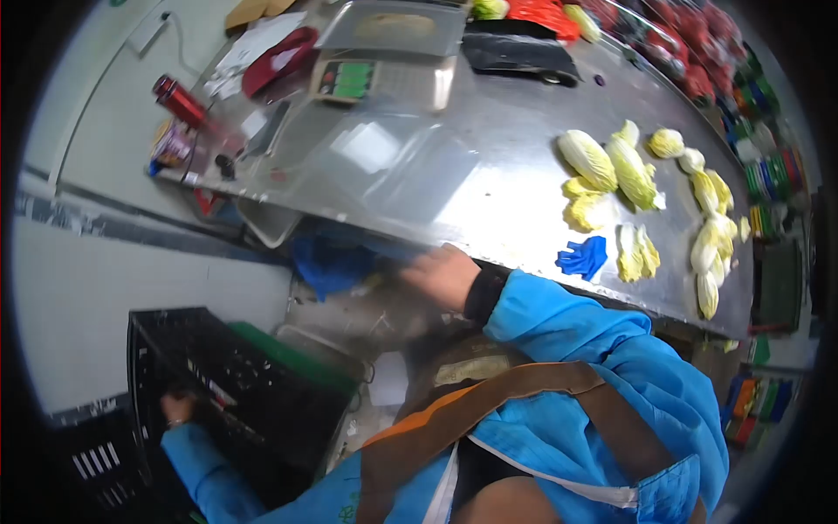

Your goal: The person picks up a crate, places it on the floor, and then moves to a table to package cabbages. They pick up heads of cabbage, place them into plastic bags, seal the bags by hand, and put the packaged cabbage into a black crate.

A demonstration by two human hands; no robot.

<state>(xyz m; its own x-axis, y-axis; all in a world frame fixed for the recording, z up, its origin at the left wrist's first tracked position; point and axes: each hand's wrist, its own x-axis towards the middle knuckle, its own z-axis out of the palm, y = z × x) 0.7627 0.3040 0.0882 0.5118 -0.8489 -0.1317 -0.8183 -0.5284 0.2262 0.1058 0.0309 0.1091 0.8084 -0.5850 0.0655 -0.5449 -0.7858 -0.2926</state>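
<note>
My left hand (pixel 177 407) grips the rim of a black plastic crate (pixel 236 384) low on the left, beside the floor. My right hand (pixel 442 274) is blurred at the front edge of the steel table (pixel 489 166), just above a blue bag (pixel 336 262) under the table. Its fingers cannot be made out. Both arms wear blue sleeves, and a brown apron strap crosses my chest.
Several pale cabbage pieces (pixel 611 166) and a blue glove (pixel 583 257) lie on the table's right part. A weighing scale (pixel 388 61), a red can (pixel 179 100), papers and a clear plastic sheet (pixel 375 157) sit further back. Red produce fills the far right.
</note>
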